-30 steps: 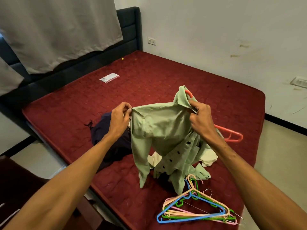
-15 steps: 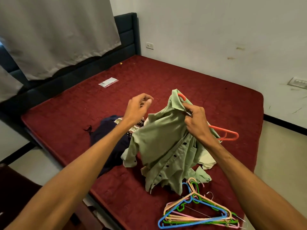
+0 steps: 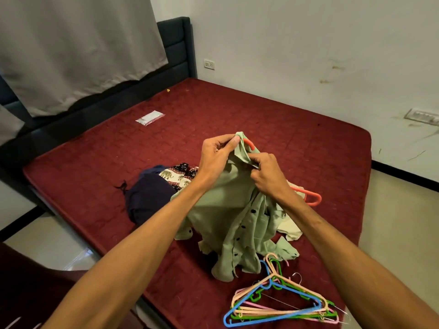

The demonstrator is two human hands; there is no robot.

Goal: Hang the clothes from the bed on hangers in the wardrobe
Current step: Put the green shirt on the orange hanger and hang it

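Gripping the green shirt (image 3: 228,210) collar, the left hand (image 3: 217,157) has rejoined the right hand (image 3: 268,176), both pinching it over the orange hanger (image 3: 308,195) near the bed's (image 3: 308,129) front edge; hanging progresses.

A home bedroom: maroon bed (image 3: 237,119), padded headboard (image 3: 177,43), curtain (image 3: 71,43).

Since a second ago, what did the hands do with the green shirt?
The left hand let go of the shirt's shoulder, swung across and pinched the collar by the orange hanger hook. The green shirt sagged lower onto the bed. The right hand kept its grip at the collar. The pile of hangers and the dark clothes stayed put.
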